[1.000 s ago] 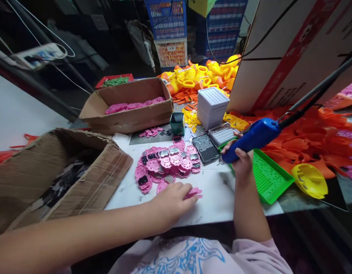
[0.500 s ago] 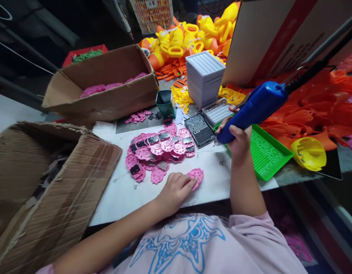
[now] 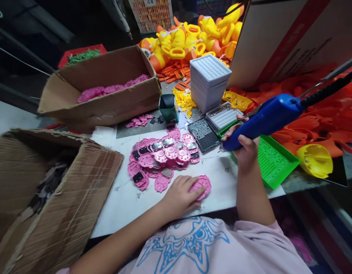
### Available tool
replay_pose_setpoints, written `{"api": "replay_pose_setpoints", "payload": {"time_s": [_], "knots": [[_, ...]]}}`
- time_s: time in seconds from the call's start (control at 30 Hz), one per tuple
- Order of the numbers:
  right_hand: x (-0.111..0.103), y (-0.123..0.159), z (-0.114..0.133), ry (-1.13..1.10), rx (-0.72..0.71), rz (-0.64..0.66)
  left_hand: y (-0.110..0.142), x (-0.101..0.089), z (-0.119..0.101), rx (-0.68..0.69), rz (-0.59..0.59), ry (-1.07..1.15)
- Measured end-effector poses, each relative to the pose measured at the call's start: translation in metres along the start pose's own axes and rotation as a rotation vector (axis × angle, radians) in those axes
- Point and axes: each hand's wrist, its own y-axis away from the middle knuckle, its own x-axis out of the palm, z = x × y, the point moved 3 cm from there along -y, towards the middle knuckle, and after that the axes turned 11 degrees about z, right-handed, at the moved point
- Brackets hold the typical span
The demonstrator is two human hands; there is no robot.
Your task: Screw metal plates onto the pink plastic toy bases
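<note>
On the white sheet, my left hand (image 3: 180,195) holds a pink plastic casing piece (image 3: 205,184) at its left edge, the fingers lying over it. The piece rests face up near the table's front edge. My right hand (image 3: 247,149) is wrapped round a blue electric screwdriver (image 3: 266,120), tilted with its tip down and left, above the sheet. A heap of pink casing pieces (image 3: 149,160), some bearing black or silvery covers, lies beyond my left hand. Left of the screwdriver tip is a black tray of screws (image 3: 204,134).
A green perforated basket (image 3: 279,161) and a yellow shell (image 3: 315,160) are at right, before orange parts (image 3: 304,121). Behind stand stacked white trays (image 3: 208,85), a dark green cup (image 3: 168,108) and yellow toys (image 3: 178,40). Cardboard boxes (image 3: 107,110) (image 3: 79,190) border the left.
The pink casing piece went from tilted under my left fingers to lying flat on the sheet. The view has tipped downward. My right hand keeps the screwdriver raised.
</note>
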Motion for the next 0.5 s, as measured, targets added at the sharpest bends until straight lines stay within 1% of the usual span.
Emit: {"api": "replay_pose_setpoints", "payload": {"time_s": [0.1,0.27,0.4,0.5], "knots": [[-0.001,-0.001,-0.001,-0.017,-0.033,-0.004,-0.004,-0.005,0.001,-0.024,0.028,-0.008],[-0.001,-0.001,0.0,-0.037,-0.041,0.011,-0.013,-0.007,0.004,-0.061,0.016,-0.019],[-0.002,-0.001,0.0,-0.028,-0.05,0.009,-0.019,-0.005,0.01,-0.103,-0.018,-0.053],[-0.002,-0.002,0.0,-0.007,-0.054,0.011,-0.017,-0.006,0.011,-0.102,-0.051,-0.056]]}}
